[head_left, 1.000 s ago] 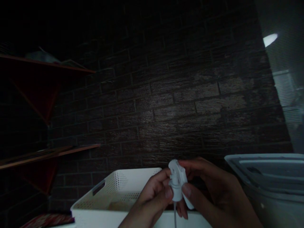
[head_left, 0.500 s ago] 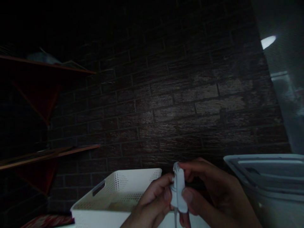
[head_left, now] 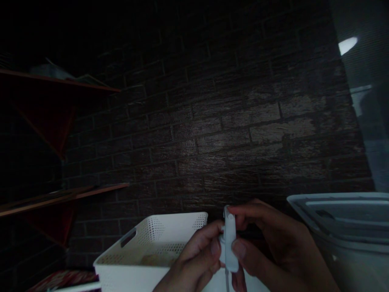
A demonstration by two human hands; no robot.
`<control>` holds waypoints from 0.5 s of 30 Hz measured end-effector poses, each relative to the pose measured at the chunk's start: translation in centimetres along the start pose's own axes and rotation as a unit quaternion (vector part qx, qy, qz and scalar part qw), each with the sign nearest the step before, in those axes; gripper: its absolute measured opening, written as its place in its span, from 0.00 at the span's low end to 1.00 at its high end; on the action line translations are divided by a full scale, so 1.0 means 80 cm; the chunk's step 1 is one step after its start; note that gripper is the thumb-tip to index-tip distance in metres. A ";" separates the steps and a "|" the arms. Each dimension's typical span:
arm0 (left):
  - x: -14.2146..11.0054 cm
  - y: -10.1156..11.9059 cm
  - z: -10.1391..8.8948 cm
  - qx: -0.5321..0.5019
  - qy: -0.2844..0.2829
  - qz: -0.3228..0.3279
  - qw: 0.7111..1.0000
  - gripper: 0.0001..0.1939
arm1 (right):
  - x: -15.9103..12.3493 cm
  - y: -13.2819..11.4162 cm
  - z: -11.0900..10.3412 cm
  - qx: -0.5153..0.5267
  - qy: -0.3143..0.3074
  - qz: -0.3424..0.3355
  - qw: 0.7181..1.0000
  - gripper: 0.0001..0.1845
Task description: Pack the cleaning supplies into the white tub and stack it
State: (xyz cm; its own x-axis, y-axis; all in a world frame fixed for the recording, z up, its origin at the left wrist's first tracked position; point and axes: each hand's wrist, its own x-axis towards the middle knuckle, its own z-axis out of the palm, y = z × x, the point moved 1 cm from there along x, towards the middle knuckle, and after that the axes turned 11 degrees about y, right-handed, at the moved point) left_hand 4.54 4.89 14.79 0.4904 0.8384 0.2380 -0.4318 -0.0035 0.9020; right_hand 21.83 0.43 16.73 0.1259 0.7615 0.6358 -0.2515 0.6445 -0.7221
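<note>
In front of me, low in the middle of the head view, both hands hold a small white plastic piece (head_left: 231,245). It is long and narrow, stands upright, and has a rounded part on its left side. A thin pale cord or tube (head_left: 227,279) hangs from its lower end. My left hand (head_left: 194,259) pinches the rounded part between thumb and fingers. With thumb low and index finger on top, my right hand (head_left: 270,247) grips the long part. Dim light hides the piece's finer details.
Behind my left hand stands a white perforated basket (head_left: 152,265) with something pale inside. A lidded plastic tub (head_left: 343,243) is at right. Shelves (head_left: 75,196) jut from the left, before a dark brick wall (head_left: 197,134). Red patterned material (head_left: 67,278) lies lower left.
The white piece has turned slightly, so its long face shows more and the rounded part less. Both hands keep their hold. The view has shifted a little.
</note>
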 end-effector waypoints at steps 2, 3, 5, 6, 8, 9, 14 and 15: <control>-0.003 0.003 0.001 0.010 0.004 0.000 1.000 0.20 | 0.000 0.000 -0.001 -0.011 -0.029 0.002 1.000 0.19; -0.004 0.004 0.001 0.016 0.007 -0.004 1.000 0.20 | 0.000 0.000 -0.002 -0.013 -0.037 0.005 0.999 0.19; -0.007 0.005 0.001 0.022 0.010 -0.009 1.000 0.19 | 0.001 0.000 -0.004 -0.017 -0.038 0.006 0.999 0.19; -0.008 0.006 0.001 0.022 0.010 -0.011 1.000 0.19 | 0.001 0.000 -0.005 -0.024 -0.033 -0.003 0.999 0.19; -0.008 0.006 0.002 0.021 -0.001 -0.009 1.000 0.19 | 0.002 0.000 -0.006 -0.050 -0.030 -0.035 0.998 0.20; -0.008 0.007 0.003 0.019 -0.011 -0.001 1.000 0.19 | 0.003 0.000 -0.007 -0.063 -0.037 -0.051 0.996 0.20; 0.003 0.013 0.004 0.022 -0.049 0.047 0.997 0.17 | 0.006 -0.002 -0.005 -0.087 -0.042 -0.100 0.990 0.17; 0.006 0.014 0.003 0.026 -0.059 0.055 0.996 0.18 | 0.006 -0.002 -0.005 -0.098 -0.036 -0.110 0.988 0.17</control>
State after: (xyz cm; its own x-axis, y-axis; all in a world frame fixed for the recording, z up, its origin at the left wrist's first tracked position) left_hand 4.44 5.12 16.03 0.5290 0.7618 0.3739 -0.4487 -0.1229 0.8852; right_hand 22.29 0.71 17.06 0.0855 0.5994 0.7958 -0.0344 0.8001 -0.5989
